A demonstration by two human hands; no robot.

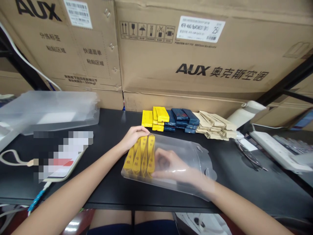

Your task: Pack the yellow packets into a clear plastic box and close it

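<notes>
Near the front edge of the black desk (110, 195), laid along it: the clear pouch (181, 143), with bagged yellow packets (140, 156) standing in a row inside its left end. Reaching in through the buttoned right end, the right hand (174, 166), visible through the film; fingers bent, a little apart from the thumb, close against the last packet. Gripping or just pushing: impossible to tell. Likely there to keep the row pressed together. At the pouch's far left corner, the left hand (135, 135), fingers curled onto the edge, probably to stop any sliding; thumb hidden, so no telling whether pinching or only pressing.

Left of the forearm, a phone (67, 160) on a cable, cramping that side. Just past the left hand, piled by colour, apparently to keep kinds apart: loose yellow packets (160, 115), dark blue packets (181, 117), cream packets (215, 122). Close on the right, a white bottle (245, 114), then a power strip (274, 147). Back left, stacked clear sleeves (80, 102). Behind everything, blocking the rear, large cardboard boxes (151, 58) marked AUX.
</notes>
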